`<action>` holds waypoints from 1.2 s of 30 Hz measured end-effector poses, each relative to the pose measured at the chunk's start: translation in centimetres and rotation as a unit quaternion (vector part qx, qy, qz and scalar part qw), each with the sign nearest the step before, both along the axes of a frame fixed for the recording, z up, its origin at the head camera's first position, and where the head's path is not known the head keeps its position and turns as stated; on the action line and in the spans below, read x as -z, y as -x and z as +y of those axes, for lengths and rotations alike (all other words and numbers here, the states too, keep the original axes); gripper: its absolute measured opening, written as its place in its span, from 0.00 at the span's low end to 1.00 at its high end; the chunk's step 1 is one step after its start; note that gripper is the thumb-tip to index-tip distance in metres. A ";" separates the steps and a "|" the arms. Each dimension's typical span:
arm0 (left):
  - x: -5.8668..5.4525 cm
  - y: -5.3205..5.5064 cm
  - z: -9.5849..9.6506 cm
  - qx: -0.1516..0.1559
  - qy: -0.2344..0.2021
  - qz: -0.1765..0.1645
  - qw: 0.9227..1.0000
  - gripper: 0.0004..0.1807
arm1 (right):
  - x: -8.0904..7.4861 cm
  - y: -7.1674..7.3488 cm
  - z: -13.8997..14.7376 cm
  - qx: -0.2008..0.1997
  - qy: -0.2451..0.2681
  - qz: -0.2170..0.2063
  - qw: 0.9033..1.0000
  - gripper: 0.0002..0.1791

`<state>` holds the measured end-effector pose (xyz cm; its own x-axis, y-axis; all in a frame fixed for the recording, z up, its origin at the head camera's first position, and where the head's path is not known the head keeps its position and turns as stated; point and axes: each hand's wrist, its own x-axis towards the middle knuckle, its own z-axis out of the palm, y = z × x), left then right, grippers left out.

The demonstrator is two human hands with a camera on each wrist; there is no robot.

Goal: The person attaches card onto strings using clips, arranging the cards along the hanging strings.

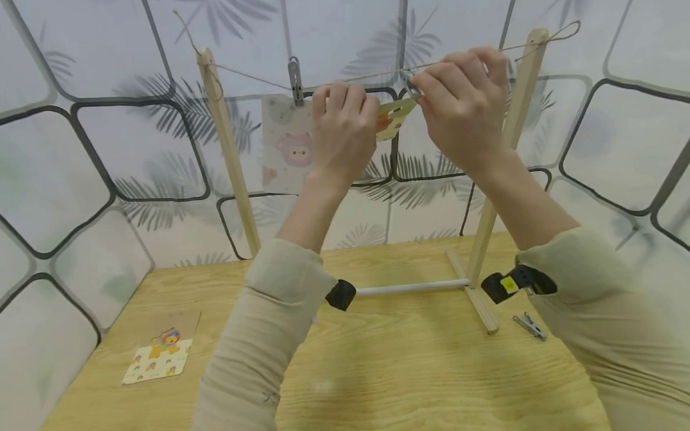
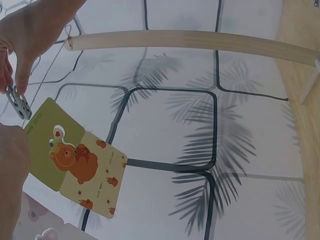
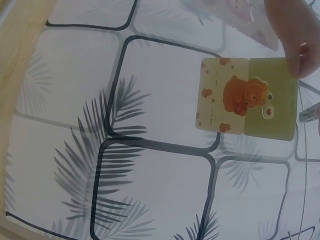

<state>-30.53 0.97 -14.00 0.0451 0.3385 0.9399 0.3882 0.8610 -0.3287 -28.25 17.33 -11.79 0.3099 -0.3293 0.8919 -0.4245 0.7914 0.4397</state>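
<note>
My left hand (image 1: 346,130) pinches the top edge of a green and cream bear card (image 2: 75,157), which hangs just below a thin string (image 1: 368,77). My right hand (image 1: 466,110) holds a metal clothespin (image 2: 19,102) by its handles, beside the card's upper corner at the string. In the right wrist view the clothespin (image 3: 309,114) stands a little apart from the card (image 3: 247,97). To the left, a pink bear card (image 1: 290,144) hangs from the string under another metal clothespin (image 1: 295,81), partly hidden by my left hand.
Two wooden posts (image 1: 229,150) carry the string, joined low down by a white rod (image 1: 412,288). On the wooden table (image 1: 421,379) lie a lion-like card (image 1: 160,352) at the left and metal clothespins (image 1: 529,326) at the right. Patterned fabric stands behind.
</note>
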 end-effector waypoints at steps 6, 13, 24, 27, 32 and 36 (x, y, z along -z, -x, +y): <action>-0.2 -0.1 0.0 -0.005 0.000 -0.010 1.000 0.14 | -0.3 0.0 -0.2 -0.014 0.001 -0.011 1.000 0.03; -0.2 -0.2 0.0 -0.010 0.002 -0.011 1.000 0.14 | -0.4 0.3 -0.4 -0.001 -0.008 -0.029 1.000 0.06; -0.2 -0.3 -0.1 -0.015 0.004 -0.020 1.000 0.12 | -0.1 0.3 -0.8 0.031 -0.008 -0.024 0.999 0.06; -0.2 -0.3 -0.1 -0.019 0.003 -0.022 1.000 0.12 | -0.2 0.3 -0.8 0.030 -0.001 -0.025 0.999 0.06; -0.4 -0.4 0.1 -0.031 0.005 -0.024 0.999 0.14 | -0.7 0.4 -0.5 0.026 0.001 -0.028 0.999 0.06; -0.7 -0.4 0.3 -0.038 0.000 -0.032 0.999 0.14 | -1.2 0.4 -0.2 0.031 -0.008 -0.040 0.999 0.04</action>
<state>-30.14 1.23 -13.32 -0.0403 0.3393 0.9398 0.3414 0.8886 -0.3062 -28.62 17.15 -10.62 0.2171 -0.3595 0.9075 -0.4081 0.8111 0.4190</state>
